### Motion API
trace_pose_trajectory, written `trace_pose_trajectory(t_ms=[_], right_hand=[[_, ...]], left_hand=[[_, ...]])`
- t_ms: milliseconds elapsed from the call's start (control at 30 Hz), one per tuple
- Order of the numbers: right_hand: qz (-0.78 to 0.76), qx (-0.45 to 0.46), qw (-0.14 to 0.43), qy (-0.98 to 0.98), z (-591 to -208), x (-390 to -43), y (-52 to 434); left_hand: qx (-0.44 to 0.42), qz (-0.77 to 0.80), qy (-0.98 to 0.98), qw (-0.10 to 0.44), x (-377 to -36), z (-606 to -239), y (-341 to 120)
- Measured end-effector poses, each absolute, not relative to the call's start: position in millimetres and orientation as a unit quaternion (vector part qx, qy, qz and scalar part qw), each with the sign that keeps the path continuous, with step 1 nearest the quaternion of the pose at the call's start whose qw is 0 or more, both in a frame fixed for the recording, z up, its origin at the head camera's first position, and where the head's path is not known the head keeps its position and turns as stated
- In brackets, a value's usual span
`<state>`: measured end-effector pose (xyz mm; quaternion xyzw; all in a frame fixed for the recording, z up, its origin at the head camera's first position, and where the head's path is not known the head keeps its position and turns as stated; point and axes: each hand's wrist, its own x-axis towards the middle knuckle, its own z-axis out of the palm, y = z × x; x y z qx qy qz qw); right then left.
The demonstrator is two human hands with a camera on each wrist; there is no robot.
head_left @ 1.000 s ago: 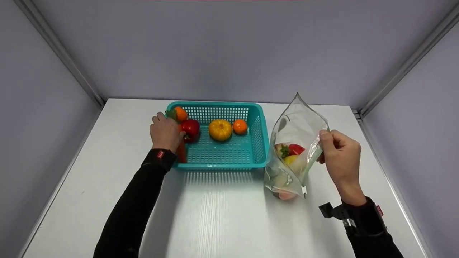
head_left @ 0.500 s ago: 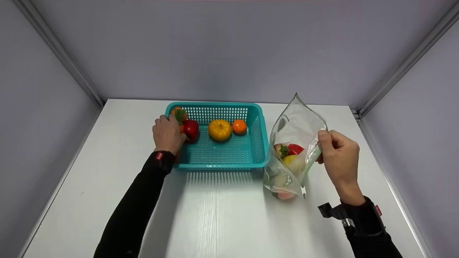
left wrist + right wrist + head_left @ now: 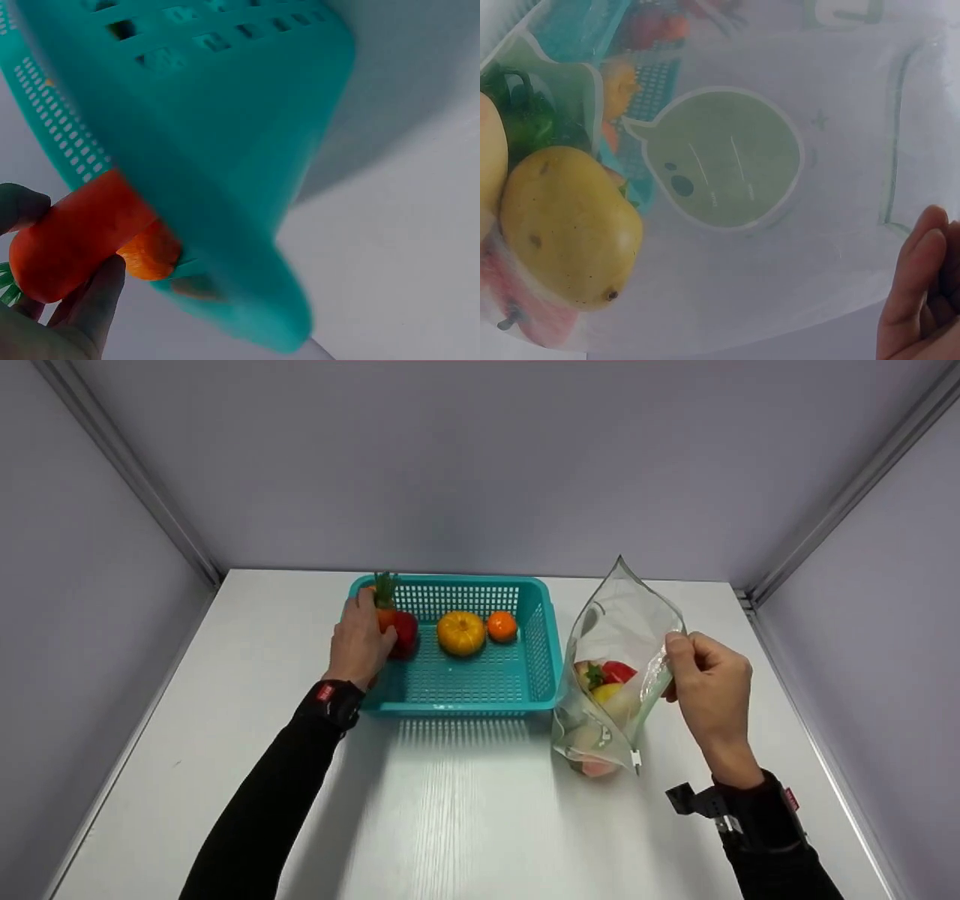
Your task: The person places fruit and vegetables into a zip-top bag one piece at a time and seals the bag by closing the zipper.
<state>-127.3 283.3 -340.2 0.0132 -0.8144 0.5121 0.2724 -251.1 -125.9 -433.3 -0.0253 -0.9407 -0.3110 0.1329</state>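
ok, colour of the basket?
Teal basket, perforated sides; clearest in the head view.

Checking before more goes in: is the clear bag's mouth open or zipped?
Open. The right hand pinches one rim of the clear bag, holding the mouth spread wide.

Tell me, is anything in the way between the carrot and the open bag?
Yes. The left hand holds the carrot at the basket's left end. The basket's right wall stands between it and the bag, which the right hand holds open. Above that wall, nothing visible blocks the way.
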Motion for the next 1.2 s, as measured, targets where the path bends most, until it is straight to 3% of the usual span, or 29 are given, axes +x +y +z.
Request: trace_pose_trajectory(t_ms=[467, 667, 1200], right_hand=[[0.496, 0.013, 0.279, -0.822, -340.7, -130.7, 284.2], [0.496, 0.017, 0.281, -0.822, -339.8, -130.3, 284.1], [0.49, 0.024, 0.283, -0.824, -336.8, -129.9, 281.3]], left_hand=[[-0.046, -0.403, -0.895, 0.187, -236.9, -384.6, -103.6], [-0.093, -0.422, -0.869, 0.24, -228.7, -365.8, -84.1], [-0.211, -0.518, -0.785, 0.267, -187.9, -309.0, -29.0]])
